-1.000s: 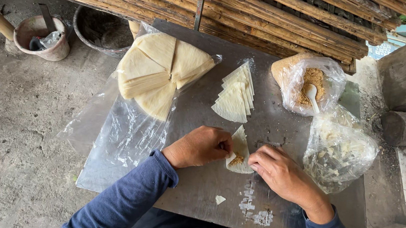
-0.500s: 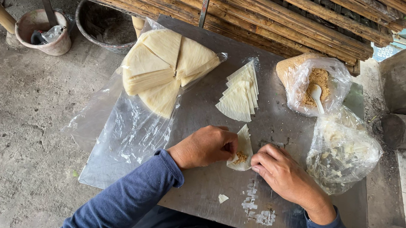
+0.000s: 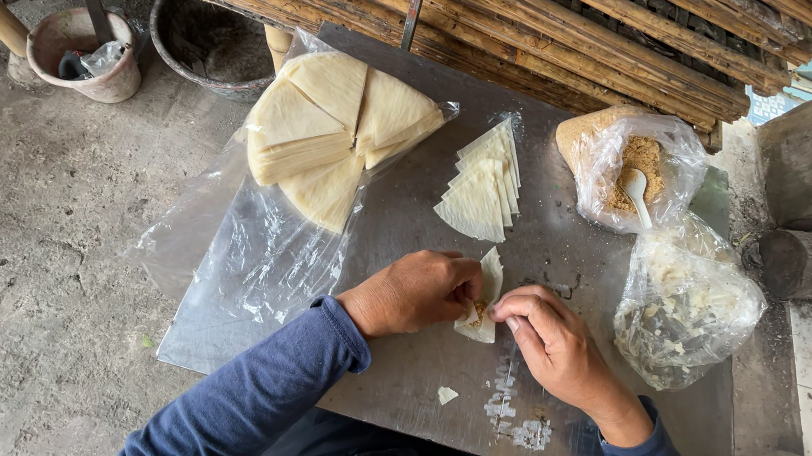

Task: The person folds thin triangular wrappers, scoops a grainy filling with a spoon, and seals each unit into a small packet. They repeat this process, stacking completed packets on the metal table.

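A pale triangular dough wrapper (image 3: 487, 287) with brown filling on it lies between my two hands on a grey metal sheet (image 3: 389, 387). My left hand (image 3: 414, 292) pinches its left edge. My right hand (image 3: 554, 346) pinches its right edge with thumb and fingers. Just beyond them sits a fanned stack of cut wrapper triangles (image 3: 486, 186). A large round stack of wedge-cut wrappers (image 3: 336, 125) rests on clear plastic at the sheet's far left.
A plastic bag of brown crumbly filling (image 3: 633, 171) with a white spoon (image 3: 638, 192) stands at the far right, with a bag of pale shreds (image 3: 685, 303) nearer. Two buckets (image 3: 83, 48) stand on the concrete floor at left. Bamboo poles (image 3: 548, 22) run behind the sheet.
Both hands stayed on the wrapper, with the fingers drawing closer over its lower end. The view shifted slightly.
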